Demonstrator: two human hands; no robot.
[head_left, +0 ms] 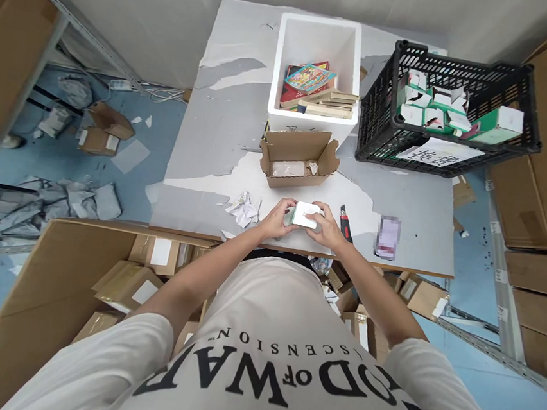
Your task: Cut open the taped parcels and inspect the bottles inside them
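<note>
Between my two hands, above the table's front edge, is a small white box with a green side. My left hand grips its left end, and my right hand holds the right end with the thumb on top. Just beyond them stands an open brown cardboard box with clear plastic wrapping inside. Crumpled white paper lies left of my left hand. A red and black utility knife rests right of my right hand.
A white foam box with books stands at the back. Right of it, a black crate holds several green and white boxes. A blurred purple item lies front right. Below the table's left front, a large carton contains brown parcels.
</note>
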